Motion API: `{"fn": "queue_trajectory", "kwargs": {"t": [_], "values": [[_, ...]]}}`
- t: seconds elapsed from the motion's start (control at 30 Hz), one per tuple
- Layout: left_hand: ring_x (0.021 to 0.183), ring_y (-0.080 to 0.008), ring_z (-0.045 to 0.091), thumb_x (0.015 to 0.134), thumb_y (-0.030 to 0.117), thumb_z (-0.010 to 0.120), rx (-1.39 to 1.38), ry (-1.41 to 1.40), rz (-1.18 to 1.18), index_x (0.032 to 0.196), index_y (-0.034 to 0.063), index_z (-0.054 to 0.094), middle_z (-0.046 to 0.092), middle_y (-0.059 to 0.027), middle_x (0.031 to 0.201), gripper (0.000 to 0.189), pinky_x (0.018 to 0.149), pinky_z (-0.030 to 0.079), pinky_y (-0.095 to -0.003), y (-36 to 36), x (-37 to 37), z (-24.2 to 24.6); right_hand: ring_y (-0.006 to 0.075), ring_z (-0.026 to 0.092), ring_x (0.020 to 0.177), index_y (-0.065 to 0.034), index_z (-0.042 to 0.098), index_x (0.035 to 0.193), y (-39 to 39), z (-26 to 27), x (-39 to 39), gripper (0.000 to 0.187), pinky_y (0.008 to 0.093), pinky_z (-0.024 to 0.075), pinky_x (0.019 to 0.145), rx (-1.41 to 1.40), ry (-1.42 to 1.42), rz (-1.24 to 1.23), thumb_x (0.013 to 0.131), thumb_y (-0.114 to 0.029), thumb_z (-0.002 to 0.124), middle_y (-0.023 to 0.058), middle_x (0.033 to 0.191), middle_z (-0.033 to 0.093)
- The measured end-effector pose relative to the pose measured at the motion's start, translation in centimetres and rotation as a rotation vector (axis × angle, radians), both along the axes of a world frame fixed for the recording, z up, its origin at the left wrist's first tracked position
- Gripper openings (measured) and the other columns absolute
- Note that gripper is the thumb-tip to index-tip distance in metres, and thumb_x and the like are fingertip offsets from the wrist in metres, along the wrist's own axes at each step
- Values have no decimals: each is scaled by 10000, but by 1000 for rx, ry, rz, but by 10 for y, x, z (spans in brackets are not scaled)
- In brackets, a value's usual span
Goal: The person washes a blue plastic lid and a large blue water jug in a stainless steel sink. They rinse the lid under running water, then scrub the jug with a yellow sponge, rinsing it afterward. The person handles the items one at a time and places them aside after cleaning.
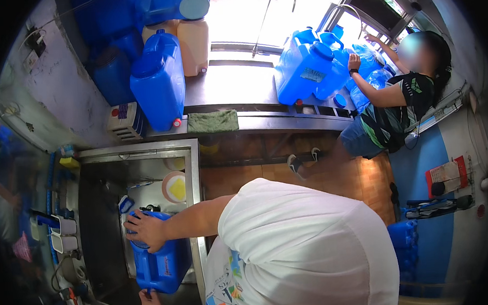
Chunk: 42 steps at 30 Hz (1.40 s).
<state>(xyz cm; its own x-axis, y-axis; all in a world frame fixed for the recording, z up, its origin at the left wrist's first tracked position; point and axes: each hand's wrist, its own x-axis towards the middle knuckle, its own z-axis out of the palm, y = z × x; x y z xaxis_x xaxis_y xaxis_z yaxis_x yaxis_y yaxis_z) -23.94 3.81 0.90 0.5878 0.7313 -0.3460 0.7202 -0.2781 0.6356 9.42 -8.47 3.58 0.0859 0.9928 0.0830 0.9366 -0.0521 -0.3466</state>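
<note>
A blue plastic water jug (161, 264) lies in the stainless steel sink (194, 188), with its molded handle facing up. My right hand (148, 232) is spread over the jug's wide round cap, fingers curled around the cap's far side. Most of that cap is hidden under the hand. At the jug's lower edge, the fingers of my left hand (151, 303) are curled against the plastic; what exactly they pinch there is hard to make out. A blue-and-white scrub brush (126, 204) lies just beyond my right hand. Close by, a yellow sponge (177, 190) rests in a round bowl (165, 185).
A steel counter (232, 84) carries a blue jug (157, 82), a green cloth (212, 122) and more blue jugs (304, 72). Another person (394, 99) stands there reaching among bagged jugs. White holders (64, 242) and blue pipes (50, 204) line the wall behind the sink.
</note>
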Motion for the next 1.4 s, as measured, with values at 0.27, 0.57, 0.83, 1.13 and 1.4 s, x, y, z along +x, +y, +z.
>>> {"fn": "queue_trajectory", "kwargs": {"t": [0.27, 0.57, 0.83, 1.13, 1.4], "values": [[571, -188, 649, 917, 530, 688, -328, 171, 72, 1035, 42, 625, 666, -81, 756, 506, 538, 523, -323, -4, -5, 19, 427, 261, 1485, -170, 447, 1521, 3, 1, 6, 960, 638, 164, 1187, 23, -2, 30, 699, -564, 748, 210, 1572, 357], [909, -224, 668, 774, 296, 838, -498, 291, 116, 1386, 24, 521, 690, -162, 1111, 741, 799, 525, -327, -17, -21, 28, 450, 218, 1503, -208, 397, 1541, 15, -3, 2, 936, 670, 189, 1164, 7, -159, 28, 759, -614, 714, 220, 1613, 285], [685, -222, 653, 877, 294, 744, 29, -99, 231, 1208, -8, 642, 704, -110, 868, 459, 701, 543, -338, -37, -7, 39, 464, 235, 1481, -213, 353, 1557, 25, 15, -5, 984, 666, 226, 1133, -156, -223, 16, 749, -642, 714, 226, 1611, 270], [946, -349, 689, 885, 422, 691, 468, -75, 370, 1255, 87, 640, 724, -170, 1036, 502, 887, 519, -431, -38, 83, 19, 444, 341, 1395, -201, 450, 1492, 25, 14, -28, 939, 645, 304, 1065, -110, -177, 8, 703, -607, 757, 208, 1517, 387], [964, -364, 684, 780, 386, 785, 513, -9, 543, 1184, 77, 645, 727, -165, 1015, 527, 932, 501, -455, -36, 104, 23, 441, 386, 1358, -202, 483, 1462, 32, 10, -14, 896, 612, 334, 1055, -56, -152, 325, 670, -490, 787, 221, 1465, 427]]}}
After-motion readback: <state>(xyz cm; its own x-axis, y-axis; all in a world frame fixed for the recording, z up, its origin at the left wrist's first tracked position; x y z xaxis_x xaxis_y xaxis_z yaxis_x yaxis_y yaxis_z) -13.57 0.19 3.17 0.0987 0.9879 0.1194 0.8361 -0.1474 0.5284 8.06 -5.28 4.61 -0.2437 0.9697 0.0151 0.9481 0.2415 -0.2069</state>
